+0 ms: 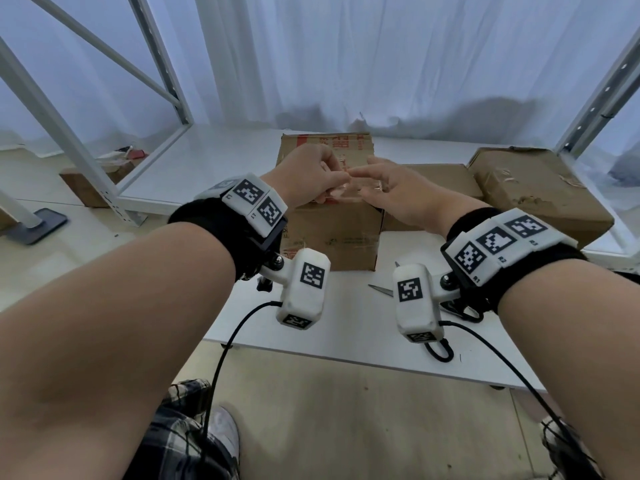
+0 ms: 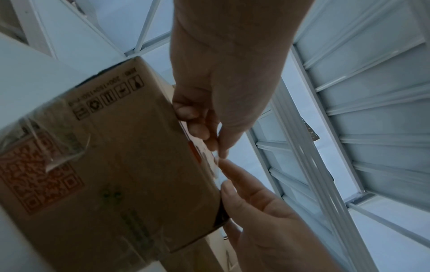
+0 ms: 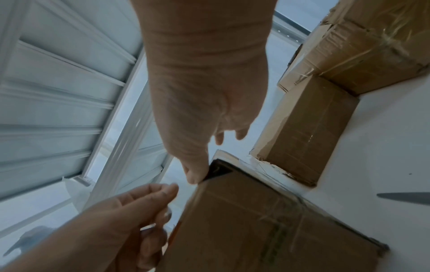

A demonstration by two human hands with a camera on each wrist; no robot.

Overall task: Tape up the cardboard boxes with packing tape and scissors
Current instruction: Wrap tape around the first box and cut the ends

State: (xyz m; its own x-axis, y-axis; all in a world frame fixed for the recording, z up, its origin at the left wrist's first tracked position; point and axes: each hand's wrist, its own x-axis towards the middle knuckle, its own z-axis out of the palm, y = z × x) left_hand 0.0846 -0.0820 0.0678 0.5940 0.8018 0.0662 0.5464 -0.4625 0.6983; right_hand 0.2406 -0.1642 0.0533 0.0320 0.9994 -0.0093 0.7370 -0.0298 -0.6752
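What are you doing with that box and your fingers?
A person is taping up a cardboard box on a white table. Both hands are at the box's top: the left hand pinches what looks like a strip of clear tape, and the right hand reaches in with fingers nearly straight. Scissors lie on the table by the box. More boxes sit to the right, already wrapped in tape.

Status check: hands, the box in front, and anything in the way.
Left hand pinching clear tape over the box. Right hand open, fingertips at the same strip. Scissors lie on the table; nothing in the way.
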